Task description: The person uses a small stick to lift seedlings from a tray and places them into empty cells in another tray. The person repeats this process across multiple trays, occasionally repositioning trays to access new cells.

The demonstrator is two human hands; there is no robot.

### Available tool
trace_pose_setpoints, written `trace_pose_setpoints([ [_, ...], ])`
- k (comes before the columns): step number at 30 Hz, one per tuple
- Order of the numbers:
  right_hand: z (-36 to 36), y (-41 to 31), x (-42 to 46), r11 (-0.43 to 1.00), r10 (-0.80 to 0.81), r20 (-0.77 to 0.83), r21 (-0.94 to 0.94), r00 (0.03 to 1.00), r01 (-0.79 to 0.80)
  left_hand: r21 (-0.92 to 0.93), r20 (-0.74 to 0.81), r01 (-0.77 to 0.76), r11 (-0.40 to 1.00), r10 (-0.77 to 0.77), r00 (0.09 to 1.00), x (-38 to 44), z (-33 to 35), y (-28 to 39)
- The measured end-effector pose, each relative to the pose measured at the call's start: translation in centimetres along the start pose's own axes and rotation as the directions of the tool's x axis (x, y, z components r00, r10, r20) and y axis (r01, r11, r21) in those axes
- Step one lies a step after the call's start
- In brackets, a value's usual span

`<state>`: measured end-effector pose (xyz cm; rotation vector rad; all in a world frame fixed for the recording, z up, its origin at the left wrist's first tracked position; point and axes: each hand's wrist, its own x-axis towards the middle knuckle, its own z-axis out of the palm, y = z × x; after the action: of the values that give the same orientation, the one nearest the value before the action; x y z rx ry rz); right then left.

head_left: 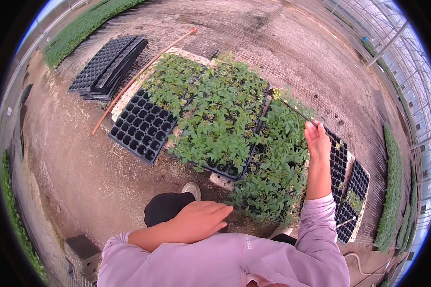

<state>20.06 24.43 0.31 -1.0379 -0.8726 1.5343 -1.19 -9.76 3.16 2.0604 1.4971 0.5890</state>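
Note:
My right hand [316,138] reaches over the right side of the seedling trays, its fingertips at the edge of a black plastic seedling tray [336,161]; whether it grips the rim is unclear. My left hand [204,217] hangs in front of my body with nothing in it, fingers extended. Leafy green seedlings [219,122] fill the middle trays, and more seedlings [276,168] stand in the tray just left of my right forearm. At the left, a seedling tray [140,125] has empty cells at its near end and plants at its far end.
Stacked black trays [107,68] lie at upper left, beside a long thin pole [143,70] on the mesh-covered ground. Another tray [357,186] holds a few plants at the right. A pale foam board [221,181] shows beneath the middle trays. Beds of green seedlings [389,193] line the greenhouse.

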Motion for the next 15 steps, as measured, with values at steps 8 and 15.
trace_pose_setpoints([
  [8,16.5,8.3,-3.9,0.972,0.233,0.327,-0.112,0.916,-0.207,-0.081,0.005,0.008,0.997,-0.008,1.000,-4.1,-1.5,-2.0],
  [15,29.8,16.3,-4.0,0.950,0.312,0.483,-0.192,0.819,-0.248,-0.141,-0.190,-0.080,0.987,0.052,0.980,-6.5,-2.2,-3.9],
])
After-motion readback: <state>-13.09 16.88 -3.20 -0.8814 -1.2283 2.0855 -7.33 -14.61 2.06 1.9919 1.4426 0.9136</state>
